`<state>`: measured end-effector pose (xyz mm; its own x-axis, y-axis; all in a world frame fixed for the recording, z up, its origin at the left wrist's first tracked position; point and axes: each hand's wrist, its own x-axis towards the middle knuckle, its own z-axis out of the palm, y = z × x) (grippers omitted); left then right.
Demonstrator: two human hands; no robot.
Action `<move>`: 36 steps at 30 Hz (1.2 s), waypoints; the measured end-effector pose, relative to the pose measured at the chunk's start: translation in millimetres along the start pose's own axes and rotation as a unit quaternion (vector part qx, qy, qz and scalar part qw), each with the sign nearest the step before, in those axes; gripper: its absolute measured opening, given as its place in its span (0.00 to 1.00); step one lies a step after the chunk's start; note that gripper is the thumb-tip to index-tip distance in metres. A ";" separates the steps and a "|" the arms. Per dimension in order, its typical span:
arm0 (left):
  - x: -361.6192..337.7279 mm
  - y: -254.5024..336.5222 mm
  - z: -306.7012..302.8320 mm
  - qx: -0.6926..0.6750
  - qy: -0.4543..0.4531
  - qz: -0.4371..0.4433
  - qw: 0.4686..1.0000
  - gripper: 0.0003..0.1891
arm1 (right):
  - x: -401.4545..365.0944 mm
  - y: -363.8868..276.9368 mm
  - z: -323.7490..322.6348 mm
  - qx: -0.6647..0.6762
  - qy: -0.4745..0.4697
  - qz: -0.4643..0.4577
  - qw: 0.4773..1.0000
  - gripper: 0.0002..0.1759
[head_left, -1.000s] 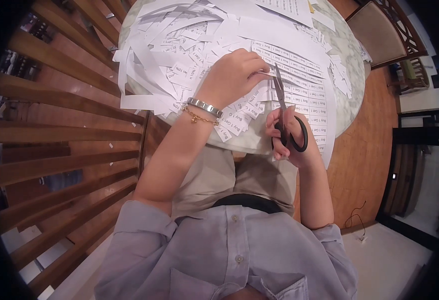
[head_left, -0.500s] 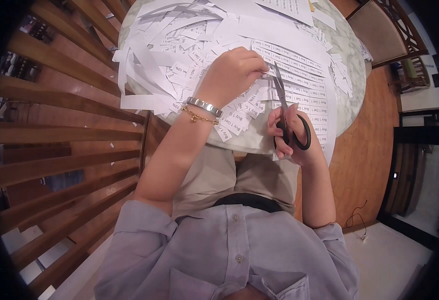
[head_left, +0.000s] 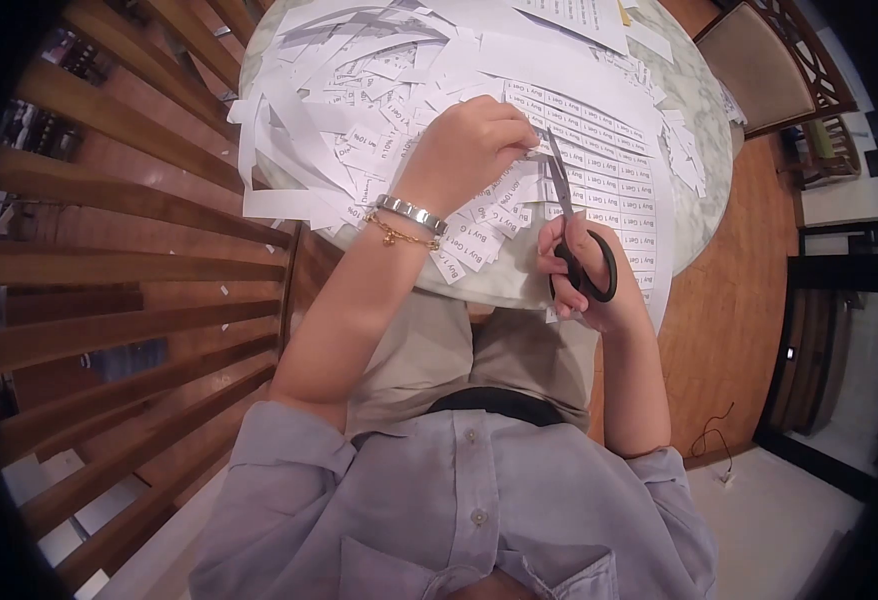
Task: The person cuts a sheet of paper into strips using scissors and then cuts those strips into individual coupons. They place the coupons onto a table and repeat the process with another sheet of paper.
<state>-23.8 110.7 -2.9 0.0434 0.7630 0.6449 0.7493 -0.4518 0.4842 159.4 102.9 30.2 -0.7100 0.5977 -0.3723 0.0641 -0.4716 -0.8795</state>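
Head view: the left forearm rises from the lower left toward the top centre, and the left hand (head_left: 474, 140) bends in over the heaped cut slips (head_left: 384, 130). Its thumb and forefinger are pinched together on a small paper strip (head_left: 538, 151); the other fingers curl beneath, partly hidden. A metal bracelet (head_left: 411, 214) and a gold chain (head_left: 391, 238) circle that wrist.

The right forearm comes up from the lower right, palm turned inward. The right hand (head_left: 584, 270) has thumb and fingers hooked around the black handles of the scissors (head_left: 561, 185), right of centre, their blades pointing up the frame to just beside the strip. Printed rows of paper (head_left: 614, 185) lie beside and behind the blades at upper right, on the round marble table (head_left: 704, 190).

Compared with half a second ago, the handle loops sit a little closer together and the right fingers have drawn in slightly. The left hand stays in almost the same place, its pinch kept. Whether the blades touch paper, I cannot tell.
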 end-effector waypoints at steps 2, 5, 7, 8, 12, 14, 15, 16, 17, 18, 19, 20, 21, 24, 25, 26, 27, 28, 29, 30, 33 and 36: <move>-0.2 0.4 -0.1 0.001 0.005 -0.004 1.000 0.03 | 0.0 0.7 -0.8 -0.009 0.004 0.005 1.000 0.24; -0.6 -1.0 -0.7 0.014 0.002 -0.009 1.000 0.04 | -1.7 0.4 -1.7 -0.013 0.008 0.004 1.000 0.24; -0.2 -0.2 -3.6 0.030 -0.002 -0.003 1.000 0.05 | -3.6 1.1 -3.2 -0.008 0.008 -0.001 1.000 0.24; -0.2 0.5 -4.7 0.046 -0.006 0.002 0.999 0.06 | -4.4 2.8 -5.0 -0.006 0.000 -0.015 1.000 0.24; 4.5 6.2 -7.3 0.058 0.018 -0.019 0.998 0.08 | -4.6 3.8 -6.7 0.000 -0.019 -0.030 0.999 0.29; 9.4 6.9 -5.2 0.080 0.074 -0.033 0.993 0.07 | -2.8 6.6 -7.9 0.052 -0.028 -0.026 0.998 0.32; 10.9 4.9 -4.4 0.081 0.075 -0.032 0.993 0.07 | -2.3 7.4 -8.2 0.104 -0.036 -0.019 0.994 0.35; 12.2 2.2 -3.1 0.111 0.047 -0.018 0.993 0.06 | -2.3 6.4 -8.1 0.103 -0.036 -0.020 0.994 0.35; 12.9 0.2 -2.0 0.142 0.020 -0.005 0.990 0.05 | -2.5 5.1 -7.7 0.090 -0.040 -0.008 0.995 0.37; 13.1 -1.5 -0.3 0.142 0.021 -0.005 0.990 0.05 | -2.4 4.0 -7.7 0.077 -0.043 0.004 0.996 0.39; 13.3 -3.0 1.8 0.160 0.006 -0.007 0.987 0.04 | -1.7 3.5 -7.7 0.076 -0.043 0.004 0.996 0.39; 12.9 -4.1 3.9 0.177 -0.010 -0.008 0.984 0.03 | -0.9 3.2 -7.2 0.073 -0.036 0.008 0.997 0.38; 12.2 -4.8 5.4 0.176 -0.010 -0.007 0.984 0.03 | 0.0 2.9 -7.1 0.071 -0.029 0.012 0.997 0.38; 9.2 -5.6 6.8 0.178 -0.002 0.006 0.984 0.02 | 2.7 2.1 -5.6 0.050 -0.012 0.014 0.999 0.37; 9.0 -5.0 6.8 0.176 0.009 0.014 0.984 0.02 | 3.9 2.1 -4.9 0.051 -0.013 0.013 0.999 0.37; 8.6 -4.6 6.6 0.173 0.021 0.022 0.984 0.02 | 4.8 2.3 -4.5 0.051 -0.013 0.015 0.999 0.37; 8.6 -5.0 6.3 0.174 0.021 0.022 0.984 0.02 | 5.8 2.2 -4.2 0.051 -0.012 0.016 0.999 0.36; 8.9 -5.4 6.4 0.161 0.033 0.028 0.986 0.03 | 6.5 1.2 -3.1 0.051 -0.011 0.016 0.998 0.36; 9.2 -5.4 6.9 0.147 0.045 0.036 0.987 0.03 | 6.9 -0.7 -1.4 0.044 -0.003 0.016 0.999 0.35; 9.0 -5.2 7.2 0.146 0.045 0.037 0.988 0.03 | 7.3 -2.5 -0.4 0.036 0.005 0.015 0.999 0.35; 8.1 -4.9 7.0 0.136 0.049 0.034 0.989 0.03 | 9.0 -5.8 0.2 0.021 0.020 0.022 0.999 0.34; 7.9 -5.4 6.7 0.131 0.048 0.029 0.990 0.03 | 11.2 -5.9 0.2 0.014 0.025 0.015 0.999 0.34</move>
<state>-23.0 122.3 -4.3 0.0379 0.6863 0.7263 0.8937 -0.3485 0.2826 150.9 112.3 31.2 -0.6715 0.6146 -0.4139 0.0651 -0.5075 -0.8592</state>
